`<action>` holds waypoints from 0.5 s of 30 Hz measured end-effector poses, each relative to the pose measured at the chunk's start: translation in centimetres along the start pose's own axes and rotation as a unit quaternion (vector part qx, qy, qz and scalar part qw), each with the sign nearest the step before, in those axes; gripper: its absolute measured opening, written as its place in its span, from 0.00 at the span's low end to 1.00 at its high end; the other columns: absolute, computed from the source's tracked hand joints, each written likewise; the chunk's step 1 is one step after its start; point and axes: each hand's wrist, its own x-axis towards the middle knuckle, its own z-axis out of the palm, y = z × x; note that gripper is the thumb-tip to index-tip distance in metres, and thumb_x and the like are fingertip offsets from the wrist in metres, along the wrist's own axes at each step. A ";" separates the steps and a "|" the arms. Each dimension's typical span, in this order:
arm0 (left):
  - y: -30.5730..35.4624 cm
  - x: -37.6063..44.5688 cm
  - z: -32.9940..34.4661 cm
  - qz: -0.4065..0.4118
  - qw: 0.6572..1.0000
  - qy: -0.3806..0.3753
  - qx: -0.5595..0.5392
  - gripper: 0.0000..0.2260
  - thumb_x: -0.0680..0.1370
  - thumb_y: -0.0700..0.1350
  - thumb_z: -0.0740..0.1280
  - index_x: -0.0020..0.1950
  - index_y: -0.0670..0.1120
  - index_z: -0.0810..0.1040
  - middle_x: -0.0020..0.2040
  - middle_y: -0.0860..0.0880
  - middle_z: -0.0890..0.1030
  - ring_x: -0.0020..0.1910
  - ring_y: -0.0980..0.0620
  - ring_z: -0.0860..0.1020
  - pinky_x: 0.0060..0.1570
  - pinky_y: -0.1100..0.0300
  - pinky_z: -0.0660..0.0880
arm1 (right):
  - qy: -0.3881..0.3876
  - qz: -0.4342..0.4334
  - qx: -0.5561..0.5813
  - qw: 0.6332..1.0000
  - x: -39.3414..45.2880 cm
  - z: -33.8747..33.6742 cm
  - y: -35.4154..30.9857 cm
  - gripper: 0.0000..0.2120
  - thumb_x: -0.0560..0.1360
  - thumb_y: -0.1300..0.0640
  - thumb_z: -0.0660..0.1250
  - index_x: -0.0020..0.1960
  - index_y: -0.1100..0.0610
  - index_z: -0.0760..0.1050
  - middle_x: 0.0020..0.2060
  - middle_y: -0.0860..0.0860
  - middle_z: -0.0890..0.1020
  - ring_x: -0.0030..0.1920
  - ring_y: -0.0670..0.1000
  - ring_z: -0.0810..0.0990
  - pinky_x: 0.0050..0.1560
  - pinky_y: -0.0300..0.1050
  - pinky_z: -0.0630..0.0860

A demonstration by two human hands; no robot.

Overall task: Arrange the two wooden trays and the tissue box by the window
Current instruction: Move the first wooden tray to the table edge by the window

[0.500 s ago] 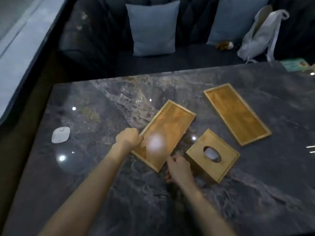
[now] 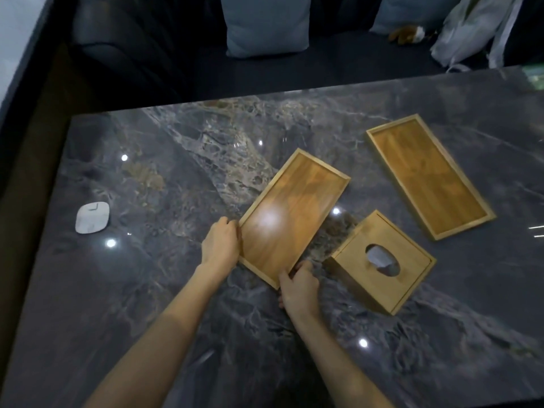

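Note:
A wooden tray [image 2: 297,201] lies slanted in the middle of the dark marble table [image 2: 176,290]. My left hand [image 2: 221,244] grips its near-left edge and my right hand [image 2: 298,287] grips its near corner. A second wooden tray [image 2: 426,175] lies slanted further right, untouched. A wooden tissue box [image 2: 379,262] with an oval opening and white tissue showing sits between the two trays, close to my right hand but apart from it.
A small white rounded device [image 2: 91,217] rests on the table's left part. Beyond the far table edge stands a dark sofa with grey cushions [image 2: 265,25] and a white bag [image 2: 471,28]. A pale sill [image 2: 14,45] runs along the left.
My right hand has closed onto the near corner of the middle tray. My left hand stays on the tray's left edge. The camera has shifted closer.

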 end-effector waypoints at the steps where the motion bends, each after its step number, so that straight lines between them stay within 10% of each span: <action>1: 0.1 0.0 0.0 -0.001 1.000 0.006 -0.006 0.13 0.78 0.38 0.54 0.53 0.40 0.78 0.51 0.42 0.76 0.50 0.42 0.76 0.44 0.48 0.74 | -0.005 0.003 -0.004 1.000 0.0 -0.1 -0.2 0.11 0.74 0.53 0.62 0.51 0.57 0.64 0.45 0.60 0.79 0.42 0.62 0.82 0.41 0.60 0.82; 15: 2.7 -3.2 0.1 -0.106 0.994 -0.023 0.028 0.11 0.75 0.33 0.57 0.52 0.40 0.78 0.56 0.42 0.77 0.55 0.40 0.78 0.50 0.50 0.73 | -0.040 -0.089 -0.145 0.985 -0.6 -3.4 0.8 0.12 0.78 0.59 0.55 0.59 0.63 0.63 0.49 0.62 0.81 0.47 0.61 0.80 0.37 0.46 0.72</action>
